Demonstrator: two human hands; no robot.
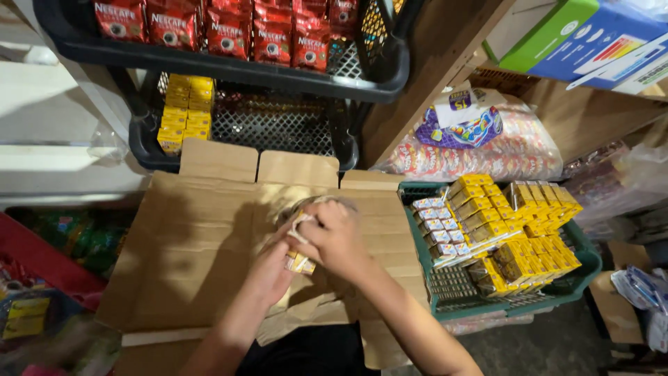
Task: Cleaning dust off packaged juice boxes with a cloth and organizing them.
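Both my hands meet over a flattened brown cardboard box (195, 237) in front of me. My left hand (271, 268) and my right hand (334, 237) together grip a small bundle of little yellow packs (299, 263) wrapped in clear plastic film. My right hand's fingers pinch the film at the top of the bundle. My left hand holds it from below. Loose crumpled film (313, 205) sticks up behind my fingers.
A green plastic basket (588, 268) at right holds several small yellow boxes and white-blue packs. Black tiered racks (229, 69) at the back carry red sachet packs and yellow boxes. A clear bag of snacks (480, 139) lies by a wooden shelf at right.
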